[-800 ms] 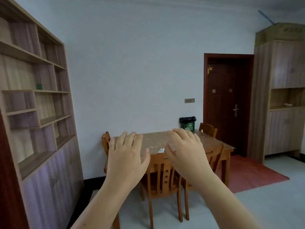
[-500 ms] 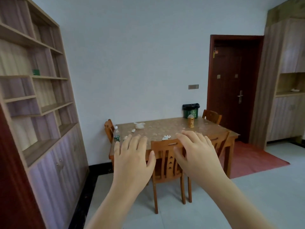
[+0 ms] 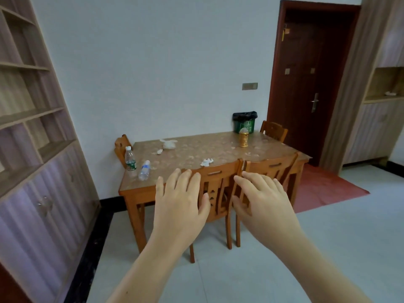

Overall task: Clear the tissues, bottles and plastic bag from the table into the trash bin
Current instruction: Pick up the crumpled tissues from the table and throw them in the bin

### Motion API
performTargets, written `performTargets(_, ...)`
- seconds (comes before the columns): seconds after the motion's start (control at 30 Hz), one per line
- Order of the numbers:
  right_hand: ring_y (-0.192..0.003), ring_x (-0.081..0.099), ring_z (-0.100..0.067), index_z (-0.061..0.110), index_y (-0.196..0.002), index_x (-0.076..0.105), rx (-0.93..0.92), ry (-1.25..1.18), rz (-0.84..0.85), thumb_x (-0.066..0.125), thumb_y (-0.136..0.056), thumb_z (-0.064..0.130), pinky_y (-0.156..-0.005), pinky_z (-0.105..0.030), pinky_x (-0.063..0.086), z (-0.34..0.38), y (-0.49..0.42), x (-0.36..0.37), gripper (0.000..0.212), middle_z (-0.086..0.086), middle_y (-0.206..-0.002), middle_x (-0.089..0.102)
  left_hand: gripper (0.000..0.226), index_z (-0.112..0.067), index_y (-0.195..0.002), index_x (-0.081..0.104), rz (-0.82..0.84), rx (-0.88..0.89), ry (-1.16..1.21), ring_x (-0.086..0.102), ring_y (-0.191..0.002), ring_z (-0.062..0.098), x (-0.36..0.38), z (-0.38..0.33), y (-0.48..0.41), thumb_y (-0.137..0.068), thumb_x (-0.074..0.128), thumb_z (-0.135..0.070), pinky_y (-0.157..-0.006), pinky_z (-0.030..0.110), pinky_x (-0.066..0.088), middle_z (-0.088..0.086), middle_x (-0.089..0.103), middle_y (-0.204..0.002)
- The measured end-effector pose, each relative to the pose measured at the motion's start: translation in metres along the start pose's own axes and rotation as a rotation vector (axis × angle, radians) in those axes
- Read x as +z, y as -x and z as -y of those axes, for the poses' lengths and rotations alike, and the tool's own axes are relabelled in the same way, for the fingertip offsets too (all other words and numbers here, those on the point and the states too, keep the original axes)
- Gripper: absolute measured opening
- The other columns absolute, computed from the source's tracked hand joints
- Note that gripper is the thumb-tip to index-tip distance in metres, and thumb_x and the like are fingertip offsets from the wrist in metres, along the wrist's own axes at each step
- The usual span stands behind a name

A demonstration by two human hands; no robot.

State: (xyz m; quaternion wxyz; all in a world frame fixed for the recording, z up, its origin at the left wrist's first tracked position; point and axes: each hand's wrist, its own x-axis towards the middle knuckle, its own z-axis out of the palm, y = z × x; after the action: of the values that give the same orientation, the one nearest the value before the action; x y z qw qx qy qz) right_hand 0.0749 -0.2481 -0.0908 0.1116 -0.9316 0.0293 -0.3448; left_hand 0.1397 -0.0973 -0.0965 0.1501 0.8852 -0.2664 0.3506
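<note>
A wooden table (image 3: 218, 149) stands against the far wall. On its left end one clear water bottle (image 3: 130, 161) stands upright and a second bottle (image 3: 144, 170) lies on its side beside it. A white plastic bag (image 3: 168, 145) sits at the back with a small tissue scrap (image 3: 159, 152) near it, and a crumpled tissue (image 3: 207, 162) lies near the front edge. A gold-coloured bottle (image 3: 244, 139) stands at the back right. The green trash bin (image 3: 244, 122) with a black liner is behind the table. My left hand (image 3: 181, 202) and right hand (image 3: 261, 200) hover open and empty, short of the table.
Two wooden chairs (image 3: 220, 186) are pushed in at the table's near side, and more chairs stand at both ends. A tall shelf unit (image 3: 32, 149) lines the left wall. A dark door (image 3: 310, 79) and a cabinet (image 3: 380, 95) are at the right, with a red mat (image 3: 323, 186).
The view has tilted down and come closer to the table, so the bottles, bag and tissues now show. Both hands stay raised, open and empty.
</note>
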Motion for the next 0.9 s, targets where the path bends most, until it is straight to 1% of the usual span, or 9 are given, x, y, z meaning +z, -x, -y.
performTargets(0.1,-0.116,0.052,-0.032,0.01,-0.116,0.058,0.042,0.006,0.042,0.062,-0.082,0.022,-0.098,-0.055,0.038,-0.037,-0.022,0.018,0.036,-0.013,-0.122,0.06,0.04,-0.005,-0.115,0.06,0.059,-0.005,0.035,0.052,-0.118,0.035,0.034,-0.011,-0.032,-0.08,0.065,-0.023,-0.098,0.059,0.036,0.015,0.063,-0.119)
performTargets(0.23,-0.115,0.053,-0.033,0.008,-0.115,0.059,0.06,-0.011,0.046,0.064,-0.08,0.02,-0.097,-0.056,0.038,-0.078,-0.057,0.044,0.037,-0.014,-0.12,0.061,0.039,-0.005,-0.113,0.061,0.075,-0.023,0.049,0.054,-0.116,0.035,0.082,-0.015,-0.061,-0.078,0.068,-0.021,-0.096,0.059,0.037,0.016,0.064,-0.117)
performTargets(0.3,-0.115,0.053,-0.033,0.008,-0.115,0.059,0.059,-0.011,0.064,0.064,-0.08,0.02,-0.097,-0.056,0.037,-0.091,-0.071,0.061,0.037,-0.014,-0.12,0.061,0.039,-0.006,-0.117,0.059,0.103,-0.062,0.077,0.05,-0.121,0.034,0.105,-0.013,-0.071,-0.082,0.064,-0.023,-0.1,0.057,0.032,0.014,0.062,-0.122)
performTargets(0.4,-0.121,0.047,-0.031,0.01,-0.119,0.055,0.057,-0.019,0.118,0.06,-0.083,0.022,-0.1,-0.055,0.037,-0.104,-0.09,0.087,0.039,-0.012,-0.127,0.056,0.043,-0.013,-0.128,0.05,0.16,-0.1,0.077,0.037,-0.132,0.027,0.136,-0.004,-0.09,-0.089,0.05,-0.031,-0.109,0.051,0.021,0.008,0.051,-0.135)
performTargets(0.57,-0.122,0.046,-0.032,0.01,-0.12,0.055,0.064,-0.019,0.13,0.061,-0.082,0.022,-0.1,-0.054,0.037,-0.126,-0.129,0.137,0.04,-0.012,-0.128,0.055,0.041,-0.009,-0.122,0.055,0.179,-0.108,0.08,0.044,-0.126,0.031,0.19,0.016,-0.123,-0.084,0.058,-0.026,-0.104,0.056,0.027,0.012,0.058,-0.127)
performTargets(0.63,-0.124,0.043,-0.03,0.011,-0.122,0.053,0.069,0.007,0.167,0.059,-0.083,0.024,-0.103,-0.053,0.034,-0.135,-0.145,0.162,0.041,-0.011,-0.131,0.053,0.04,-0.008,-0.12,0.057,0.203,-0.122,0.089,0.046,-0.124,0.032,0.215,0.026,-0.134,-0.083,0.06,-0.025,-0.103,0.056,0.029,0.012,0.06,-0.125)
performTargets(0.73,-0.126,0.042,-0.03,0.012,-0.123,0.052,0.062,0.056,0.212,0.057,-0.085,0.025,-0.104,-0.05,0.03,-0.149,-0.177,0.203,0.041,-0.011,-0.131,0.053,0.041,-0.01,-0.122,0.055,0.246,-0.125,0.106,0.043,-0.127,0.031,0.256,0.049,-0.157,-0.085,0.057,-0.027,-0.106,0.055,0.025,0.01,0.057,-0.128)
performTargets(0.83,-0.129,0.037,-0.027,0.015,-0.127,0.048,0.068,0.097,0.253,0.054,-0.087,0.028,-0.107,-0.047,0.025,-0.156,-0.219,0.242,0.043,-0.008,-0.135,0.048,0.039,-0.009,-0.116,0.059,0.237,-0.114,0.127,0.048,-0.121,0.032,0.294,0.08,-0.186,-0.081,0.062,-0.025,-0.103,0.057,0.029,0.012,0.062,-0.121)
performTargets(0.9,-0.126,0.04,-0.028,0.013,-0.125,0.05,0.065,0.088,0.265,0.056,-0.085,0.026,-0.104,-0.048,0.028,-0.156,-0.249,0.268,0.043,-0.009,-0.132,0.051,0.04,-0.012,-0.121,0.055,0.285,-0.142,0.145,0.043,-0.126,0.03,0.317,0.102,-0.205,-0.084,0.058,-0.028,-0.106,0.055,0.023,0.009,0.058,-0.127)
